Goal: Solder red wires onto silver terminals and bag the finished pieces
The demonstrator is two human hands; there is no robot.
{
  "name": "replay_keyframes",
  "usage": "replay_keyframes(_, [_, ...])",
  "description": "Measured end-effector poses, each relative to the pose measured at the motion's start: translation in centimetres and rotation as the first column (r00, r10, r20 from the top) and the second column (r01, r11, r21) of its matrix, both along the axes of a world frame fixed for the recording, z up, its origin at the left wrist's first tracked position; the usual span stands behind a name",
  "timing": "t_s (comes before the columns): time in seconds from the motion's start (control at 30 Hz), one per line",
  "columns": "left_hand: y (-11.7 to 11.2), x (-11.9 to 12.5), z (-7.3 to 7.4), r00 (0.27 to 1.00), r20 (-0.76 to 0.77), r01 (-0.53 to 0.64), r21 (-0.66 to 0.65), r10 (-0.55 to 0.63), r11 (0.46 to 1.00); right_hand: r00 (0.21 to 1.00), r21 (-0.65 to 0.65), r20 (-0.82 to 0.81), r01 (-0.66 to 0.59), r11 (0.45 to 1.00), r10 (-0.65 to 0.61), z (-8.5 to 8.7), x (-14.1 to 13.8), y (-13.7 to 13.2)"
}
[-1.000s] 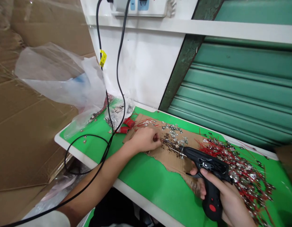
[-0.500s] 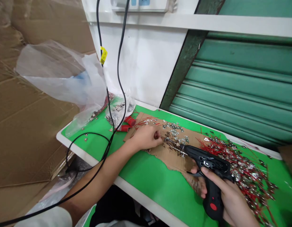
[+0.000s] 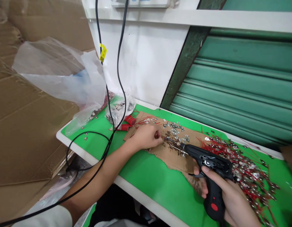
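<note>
My right hand (image 3: pixel 227 187) is wrapped round the handle of a black soldering gun (image 3: pixel 207 160), with a red button low on its grip. Its metal tip and thin curved feed tube point left over a brown cardboard sheet (image 3: pixel 171 159). Just left of the tip, my left hand (image 3: pixel 149 136) rests over the cardboard with fingers pinched together. What the pinch holds is hidden or too small to make out. Beneath the tip the cardboard has dark burn marks. Small silvery metal pieces (image 3: pixel 175 128) lie loose behind the tip.
Red wires with metal pieces (image 3: pixel 247 170) are heaped at the right of the green table (image 3: pixel 146 178). Red wire bundles (image 3: pixel 125 127) and a plastic bag of metal parts (image 3: pixel 121 110) sit at the left. Black cables (image 3: pixel 110 142) hang across my left forearm. A large cardboard box (image 3: pixel 37 126) stands left.
The view has shifted very slightly. Both hands and the soldering gun keep nearly the same place over the cardboard.
</note>
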State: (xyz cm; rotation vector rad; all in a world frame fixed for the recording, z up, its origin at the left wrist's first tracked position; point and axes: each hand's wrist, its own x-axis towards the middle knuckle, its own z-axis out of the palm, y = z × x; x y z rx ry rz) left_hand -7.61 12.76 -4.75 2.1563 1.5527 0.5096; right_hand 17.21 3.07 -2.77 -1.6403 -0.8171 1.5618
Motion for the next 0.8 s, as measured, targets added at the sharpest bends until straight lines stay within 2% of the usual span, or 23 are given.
replay_keyframes(0.37, [-0.09, 0.01, 0.22, 1.0, 0.015, 0.011, -0.016, -0.011, 1.0, 0.998, -0.006, -0.053, 0.014, 1.0, -0.014, 0.1, 0.06, 0.07])
replay_keyframes(0.8, [-0.07, -0.02, 0.18, 1.0, 0.025, 0.012, -0.018, -0.012, 1.0, 0.999, -0.025, -0.026, 0.03, 0.999, -0.031, 0.15, -0.05, 0.01])
